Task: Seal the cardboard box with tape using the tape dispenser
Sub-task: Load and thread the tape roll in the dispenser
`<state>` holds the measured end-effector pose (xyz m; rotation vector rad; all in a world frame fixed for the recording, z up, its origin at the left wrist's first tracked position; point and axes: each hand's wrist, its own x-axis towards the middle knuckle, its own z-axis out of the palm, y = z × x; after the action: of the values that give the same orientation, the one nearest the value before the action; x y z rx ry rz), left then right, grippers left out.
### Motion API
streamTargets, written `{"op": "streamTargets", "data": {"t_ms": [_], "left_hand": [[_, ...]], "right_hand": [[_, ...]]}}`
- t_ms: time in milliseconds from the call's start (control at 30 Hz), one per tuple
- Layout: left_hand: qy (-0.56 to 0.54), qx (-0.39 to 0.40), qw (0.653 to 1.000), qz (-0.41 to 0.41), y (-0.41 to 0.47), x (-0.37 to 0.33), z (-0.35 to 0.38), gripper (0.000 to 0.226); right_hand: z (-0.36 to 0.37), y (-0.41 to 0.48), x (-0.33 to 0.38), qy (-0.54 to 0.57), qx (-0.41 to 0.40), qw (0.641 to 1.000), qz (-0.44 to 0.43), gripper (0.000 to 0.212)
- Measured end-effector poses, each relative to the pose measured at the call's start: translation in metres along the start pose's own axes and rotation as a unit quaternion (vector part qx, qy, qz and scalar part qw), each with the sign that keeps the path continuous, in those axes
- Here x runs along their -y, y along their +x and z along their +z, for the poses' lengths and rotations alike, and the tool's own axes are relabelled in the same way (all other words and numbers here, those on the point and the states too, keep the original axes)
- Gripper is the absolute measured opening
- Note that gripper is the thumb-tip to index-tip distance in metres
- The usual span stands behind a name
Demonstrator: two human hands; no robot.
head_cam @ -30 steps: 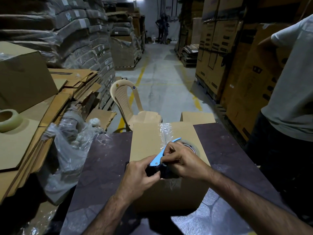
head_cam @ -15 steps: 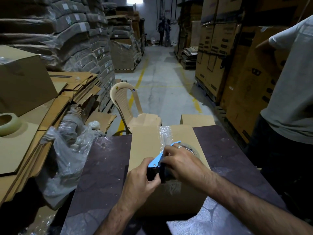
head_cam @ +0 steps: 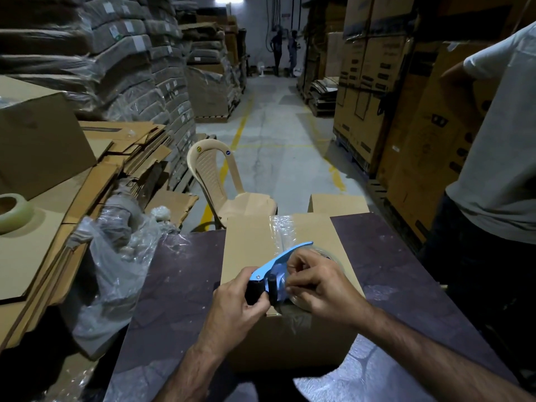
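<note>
A closed cardboard box stands on a dark table, with a strip of clear tape along its top seam. Above the box's near edge is a blue tape dispenser with black rollers. My left hand grips its black front end. My right hand is closed over the dispenser's tape roll, fingers pinched at the blue frame. The roll is mostly hidden under that hand.
A person in a grey shirt stands close at the right. Left are flattened cardboard, a spare tape roll and crumpled plastic wrap. Beyond the table are a beige plastic chair, a small box and an aisle between stacked goods.
Both hands and the dispenser have slid a little toward me along the box top, to its near edge. My left hand's grip has shifted onto the black front end.
</note>
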<state>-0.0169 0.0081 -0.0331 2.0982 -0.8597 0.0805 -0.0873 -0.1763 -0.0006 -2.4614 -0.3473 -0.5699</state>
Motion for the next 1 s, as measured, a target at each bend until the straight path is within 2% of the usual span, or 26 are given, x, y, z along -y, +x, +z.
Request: {"op": "streamTargets", "data": {"t_ms": [233, 367, 467, 600, 733, 867, 1000], "left_hand": [[0.014, 0.086, 0.996, -0.020, 0.016, 0.006, -0.018, 0.029], [0.026, 0.125, 0.992, -0.023, 0.014, -0.003, -0.023, 0.050], [0.008, 0.108, 0.994, -0.034, 0.011, -0.005, -0.029, 0.069], [0.003, 0.036, 0.999, 0.004, 0.008, -0.011, -0.029, 0.058], [0.084, -0.004, 0.995, 0.062, 0.001, -0.019, -0.028, 0.059], [0.170, -0.009, 0.980, 0.100, 0.002, -0.021, -0.023, 0.047], [0.186, -0.012, 0.978, 0.093, 0.006, -0.020, -0.016, 0.022]], "right_hand": [[-0.014, -0.002, -0.003, 0.013, 0.056, 0.998, -0.029, 0.005], [-0.014, -0.005, -0.003, 0.013, 0.063, 0.998, -0.001, 0.005], [-0.011, -0.005, -0.002, 0.020, 0.037, 0.999, 0.020, 0.011], [-0.004, -0.004, 0.001, 0.012, -0.008, 0.999, 0.033, 0.005], [-0.002, -0.006, 0.000, 0.012, -0.002, 1.000, 0.023, 0.006], [-0.002, -0.006, -0.002, 0.005, -0.002, 1.000, 0.016, 0.008], [-0.003, -0.006, -0.002, 0.010, -0.005, 1.000, 0.020, 0.008]]}}
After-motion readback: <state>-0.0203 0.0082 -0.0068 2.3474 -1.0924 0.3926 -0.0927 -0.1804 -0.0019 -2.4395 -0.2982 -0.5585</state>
